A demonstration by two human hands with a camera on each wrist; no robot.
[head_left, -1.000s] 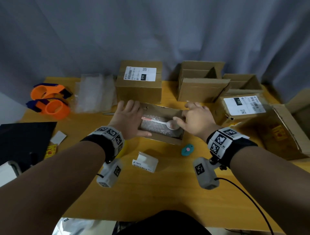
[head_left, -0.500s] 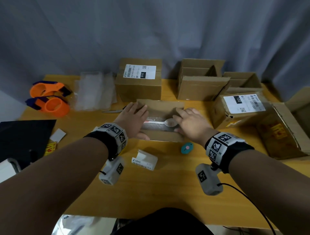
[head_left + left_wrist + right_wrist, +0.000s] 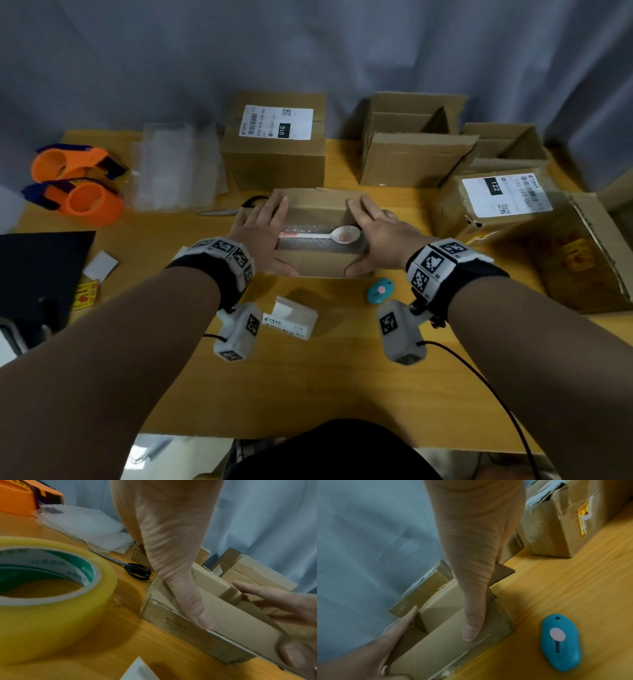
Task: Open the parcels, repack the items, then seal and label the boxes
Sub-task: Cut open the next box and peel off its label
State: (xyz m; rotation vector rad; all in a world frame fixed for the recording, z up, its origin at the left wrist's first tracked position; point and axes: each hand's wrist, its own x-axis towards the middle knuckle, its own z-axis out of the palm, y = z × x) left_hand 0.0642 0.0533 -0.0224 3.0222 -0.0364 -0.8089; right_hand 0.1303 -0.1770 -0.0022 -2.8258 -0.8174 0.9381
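Left hand and right hand, fingers straight, press flaps of the small cardboard box inward over a white spoon.

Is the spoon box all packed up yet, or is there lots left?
Partly. The spoon already lies on bubble wrap inside the small box. The left hand and right hand are folding its flaps shut. Taping it with the tape roll and labelling come next.
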